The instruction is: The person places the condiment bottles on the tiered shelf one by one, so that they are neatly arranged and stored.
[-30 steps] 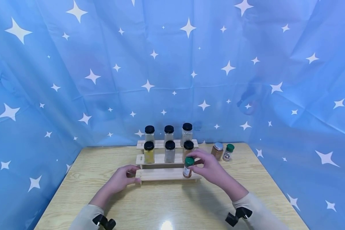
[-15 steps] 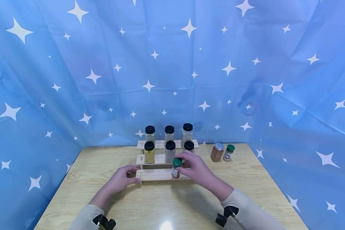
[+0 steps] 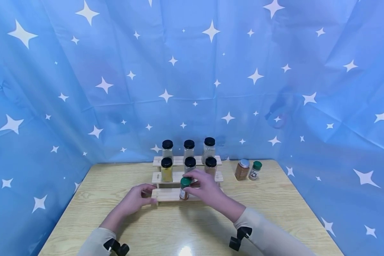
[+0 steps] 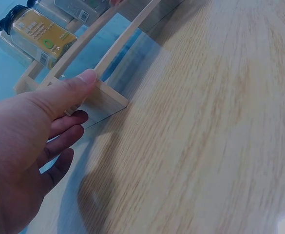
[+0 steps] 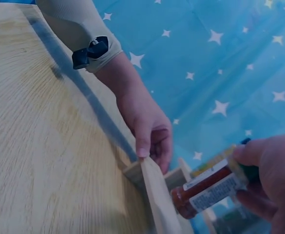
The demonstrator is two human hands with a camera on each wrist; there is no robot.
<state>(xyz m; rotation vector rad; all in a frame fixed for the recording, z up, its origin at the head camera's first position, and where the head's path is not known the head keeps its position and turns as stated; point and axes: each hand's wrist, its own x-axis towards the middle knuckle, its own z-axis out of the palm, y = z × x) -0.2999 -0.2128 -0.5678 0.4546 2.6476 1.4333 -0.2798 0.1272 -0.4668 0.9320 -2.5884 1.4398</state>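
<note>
A three-step wooden spice rack [image 3: 166, 195] stands toward the back of the table. My left hand [image 3: 135, 200] grips the left end of its lowest step, thumb on top in the left wrist view. In my right hand [image 3: 208, 190] is a green-capped spice jar [image 3: 183, 194], pinched near the cap between thumb and fingers. It is upright over the lowest step, left of the middle. Reddish-brown contents and a white label show on this jar in the right wrist view. Black-capped jars, one of them yellow [image 3: 166, 173], line the two upper steps; my right hand partly covers the middle ones.
To the right of the rack, a brown jar with a silver cap [image 3: 242, 170] stands beside another green-capped jar [image 3: 254, 171]. A blue curtain with white stars [image 3: 192, 78] hangs right behind the table [image 3: 140, 231] and along its sides.
My right hand has carried the green-capped jar leftward along the lowest step, from its right end to left of the middle. My left hand has stayed at the rack's end.
</note>
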